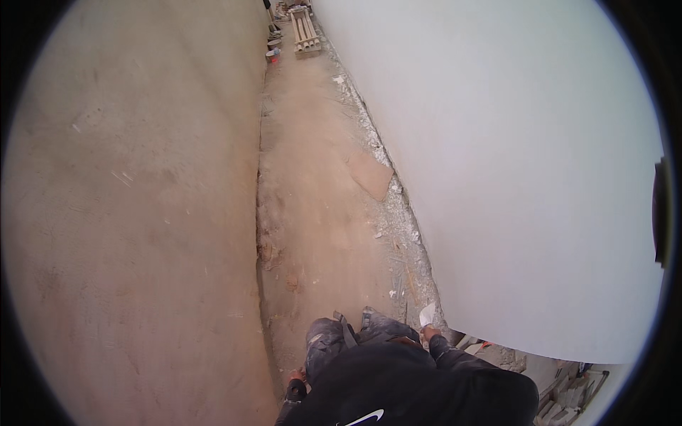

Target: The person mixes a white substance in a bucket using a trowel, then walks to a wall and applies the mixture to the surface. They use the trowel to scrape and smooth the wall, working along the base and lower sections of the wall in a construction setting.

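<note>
By my right thigh, my right hand (430, 332) grips a flat, white-bladed scraper (427, 315) beside the foot of the pale right wall. My left hand (296, 376) hangs low at my left leg, near the base of the rough beige left wall (177, 255); its fingers are too small and partly hidden to read. My dark trouser legs and top fill the lower middle.
A narrow dusty floor (320, 248) runs between the beige wall and the pale wall (511, 156), with crumbly rubble along the right edge and a flat tan piece (371, 175) lying there. Far ahead are long pipe-like bundles (304, 32) and small containers (273, 53). Debris lies behind me at lower right.
</note>
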{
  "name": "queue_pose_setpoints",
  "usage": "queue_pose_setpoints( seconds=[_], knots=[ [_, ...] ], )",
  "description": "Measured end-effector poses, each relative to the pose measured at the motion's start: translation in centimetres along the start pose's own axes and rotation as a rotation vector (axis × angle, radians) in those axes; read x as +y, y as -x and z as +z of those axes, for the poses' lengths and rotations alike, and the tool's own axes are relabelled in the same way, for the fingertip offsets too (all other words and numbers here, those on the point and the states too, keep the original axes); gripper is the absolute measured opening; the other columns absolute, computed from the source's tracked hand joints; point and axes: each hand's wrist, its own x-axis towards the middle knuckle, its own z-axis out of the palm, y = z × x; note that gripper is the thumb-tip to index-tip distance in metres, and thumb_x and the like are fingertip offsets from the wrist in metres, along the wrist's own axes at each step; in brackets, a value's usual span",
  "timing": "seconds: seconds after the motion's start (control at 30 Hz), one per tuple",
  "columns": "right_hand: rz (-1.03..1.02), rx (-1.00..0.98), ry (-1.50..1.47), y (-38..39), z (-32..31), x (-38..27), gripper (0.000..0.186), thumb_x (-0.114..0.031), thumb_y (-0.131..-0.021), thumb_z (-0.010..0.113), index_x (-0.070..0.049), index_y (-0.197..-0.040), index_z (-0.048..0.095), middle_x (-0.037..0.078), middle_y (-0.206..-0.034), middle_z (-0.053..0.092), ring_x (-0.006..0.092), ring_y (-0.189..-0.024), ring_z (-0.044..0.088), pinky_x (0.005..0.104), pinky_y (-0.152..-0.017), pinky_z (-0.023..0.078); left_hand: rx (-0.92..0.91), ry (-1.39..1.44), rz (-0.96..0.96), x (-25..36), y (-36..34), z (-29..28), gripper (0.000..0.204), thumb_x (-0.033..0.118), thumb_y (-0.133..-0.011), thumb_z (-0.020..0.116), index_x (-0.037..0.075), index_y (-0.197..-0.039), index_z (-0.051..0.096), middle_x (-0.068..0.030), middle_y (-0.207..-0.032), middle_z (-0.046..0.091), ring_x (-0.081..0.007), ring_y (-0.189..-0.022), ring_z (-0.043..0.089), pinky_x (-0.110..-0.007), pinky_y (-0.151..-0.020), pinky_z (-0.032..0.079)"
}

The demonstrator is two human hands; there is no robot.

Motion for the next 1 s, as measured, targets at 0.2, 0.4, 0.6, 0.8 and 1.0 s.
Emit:
queue_pose_setpoints(
  seconds=[0.2, 0.4, 0.6, 0.8, 1.0],
  knots=[
    [-0.476, 0.049, -0.342, -8.5, 1.0, -30.7, 0.031, -0.021, -0.073, 0.058, 0.003, -0.091, 0.058, 0.015, -0.070, 0.061, 0.0256, -0.056, 0.062, 0.0366, -0.046, 0.049, -0.146, -0.174, 0.177, 16.7, -2.9, 15.8, 0.027, 0.021, -0.088, 0.051, 0.004, -0.108, 0.055, -0.0186, -0.089, 0.062, -0.0291, -0.073, 0.063, -0.042, -0.060, 0.054],
    [-0.602, 0.342, 0.065, -8.1, 4.5, -53.2, 0.051, -0.036, -0.071, 0.058, 0.004, -0.102, 0.055, 0.022, -0.087, 0.062, 0.0363, -0.082, 0.061, 0.0407, -0.074, 0.047, -0.111, -0.351, 0.149, 34.1, -9.8, 22.4, 0.024, 0.021, -0.087, 0.052, 0.005, -0.103, 0.058, -0.0172, -0.085, 0.063, -0.0282, -0.071, 0.064, -0.041, -0.059, 0.054],
    [-0.287, 0.469, -0.131, -15.4, 7.0, -59.1, 0.054, -0.029, -0.065, 0.068, 0.009, -0.100, 0.053, 0.028, -0.100, 0.058, 0.0350, -0.092, 0.061, 0.0379, -0.080, 0.047, -0.199, -0.342, 0.168, 55.2, -13.3, 31.6, 0.021, 0.021, -0.087, 0.052, 0.005, -0.099, 0.061, -0.0157, -0.080, 0.064, -0.0274, -0.069, 0.064, -0.040, -0.058, 0.054],
    [-0.383, -0.033, 0.916, -27.6, 9.4, -56.6, 0.055, -0.042, -0.070, 0.070, -0.022, -0.119, 0.056, 0.010, -0.114, 0.060, 0.0261, -0.108, 0.056, 0.0392, -0.092, 0.043, -0.343, -0.216, 0.427, 77.3, -17.1, 44.8, 0.020, 0.014, -0.087, 0.050, 0.001, -0.100, 0.058, -0.0170, -0.080, 0.063, -0.0285, -0.064, 0.063, -0.039, -0.054, 0.055],
    [-0.218, 0.098, 0.549, -28.8, 10.3, -75.2, 0.038, -0.035, -0.078, 0.059, -0.012, -0.107, 0.064, 0.016, -0.119, 0.056, 0.0313, -0.109, 0.054, 0.0427, -0.090, 0.044, -0.134, -0.266, 0.304, 90.1, -21.3, 56.5, 0.021, 0.019, -0.083, 0.056, 0.005, -0.098, 0.061, -0.0137, -0.083, 0.064, -0.0258, -0.069, 0.064, -0.035, -0.059, 0.053]
  ],
)
